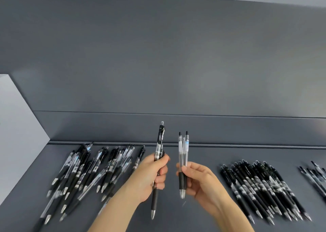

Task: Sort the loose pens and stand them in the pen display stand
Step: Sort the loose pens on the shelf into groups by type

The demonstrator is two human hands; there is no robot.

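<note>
Left hand point(151, 175) grips one black-clipped pen point(159, 143) upright, tip down, and right hand point(197, 180) pinches two clear pens point(182, 152) upright just beside it, above the grey shelf point(211, 154), with a loose pile point(88, 170) left, a tidy row point(261, 187) right, and a grey back panel point(158, 64) behind.

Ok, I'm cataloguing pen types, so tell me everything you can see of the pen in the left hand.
The pen looks like a retractable, with a clear plastic upper barrel, black clip, black rubbery grip and silver metal tip. It stands nearly upright, tip down, clicker up, held above the dark shelf. The left hand grips its middle, fingers curled round it.
</note>
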